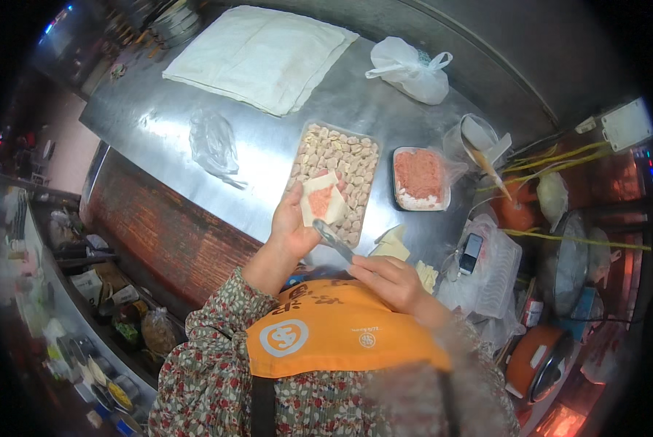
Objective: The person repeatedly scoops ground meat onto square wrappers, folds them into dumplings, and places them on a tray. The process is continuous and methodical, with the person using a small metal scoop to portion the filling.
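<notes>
On my left hand lies a square dumpling wrapper, its thumb at the wrapper's edge. Pink minced meat is smeared across the wrapper's middle. My right hand grips a metal spatula, whose rounded tip is by the wrapper's lower edge. Beyond the left hand, a shallow tray holds several rows of folded dumplings, partly hidden by the wrapper. Right of it stands a black-rimmed container of minced meat. Loose wrappers sit just past the right hand.
White cloths cover the steel table's far left. A clear plastic bag and a tied white bag also rest there. A clear jug with utensils stands at right, near a phone on plastic packaging.
</notes>
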Tool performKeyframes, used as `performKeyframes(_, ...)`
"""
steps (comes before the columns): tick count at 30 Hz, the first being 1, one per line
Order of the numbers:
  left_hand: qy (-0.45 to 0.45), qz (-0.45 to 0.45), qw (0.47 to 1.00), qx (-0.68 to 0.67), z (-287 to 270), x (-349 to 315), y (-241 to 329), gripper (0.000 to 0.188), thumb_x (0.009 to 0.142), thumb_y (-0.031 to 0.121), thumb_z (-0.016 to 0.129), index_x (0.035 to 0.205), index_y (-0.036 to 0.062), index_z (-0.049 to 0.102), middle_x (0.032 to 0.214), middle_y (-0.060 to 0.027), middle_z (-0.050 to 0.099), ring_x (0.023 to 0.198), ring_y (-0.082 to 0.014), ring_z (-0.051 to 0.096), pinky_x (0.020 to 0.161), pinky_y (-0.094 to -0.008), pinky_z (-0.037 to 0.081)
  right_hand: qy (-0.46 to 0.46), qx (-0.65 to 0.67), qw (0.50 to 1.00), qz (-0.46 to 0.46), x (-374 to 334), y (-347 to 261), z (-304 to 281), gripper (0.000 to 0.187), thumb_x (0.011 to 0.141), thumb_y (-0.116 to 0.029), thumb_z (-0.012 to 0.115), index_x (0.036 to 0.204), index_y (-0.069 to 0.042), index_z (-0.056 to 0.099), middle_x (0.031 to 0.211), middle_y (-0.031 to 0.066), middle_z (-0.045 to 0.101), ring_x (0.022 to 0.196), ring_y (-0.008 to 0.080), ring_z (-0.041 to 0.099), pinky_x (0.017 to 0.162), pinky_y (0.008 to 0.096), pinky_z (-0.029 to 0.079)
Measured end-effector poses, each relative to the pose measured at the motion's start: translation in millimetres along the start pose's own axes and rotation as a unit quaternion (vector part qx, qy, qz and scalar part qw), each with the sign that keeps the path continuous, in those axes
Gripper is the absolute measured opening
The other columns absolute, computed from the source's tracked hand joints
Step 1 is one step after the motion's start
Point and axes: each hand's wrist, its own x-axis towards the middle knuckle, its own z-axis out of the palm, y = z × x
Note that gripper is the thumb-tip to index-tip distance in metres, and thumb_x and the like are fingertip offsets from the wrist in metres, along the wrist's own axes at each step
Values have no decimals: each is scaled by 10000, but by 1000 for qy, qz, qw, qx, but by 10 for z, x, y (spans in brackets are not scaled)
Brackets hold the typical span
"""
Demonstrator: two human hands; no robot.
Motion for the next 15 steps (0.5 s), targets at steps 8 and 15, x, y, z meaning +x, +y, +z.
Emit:
performKeyframes(8,-75,-51,996,-10,-122,75,124,424,986,360,360,1174,4,494,962,-127,558,856,-252,535,831,-408,463,51,20,998,22,47,50,13,312,685,2,673,995,-20,655,999,142,647,807,283,646,645,333,525)
performKeyframes(15,69,76,982,159,-98,89,-4,198,968,180,467,912,-3,518,832,-81,496,733,-185,508,661,-352,476,112,12,992,50,167,151,188,282,722,28,650,1003,4,635,988,140,633,830,268,642,681,315,530)
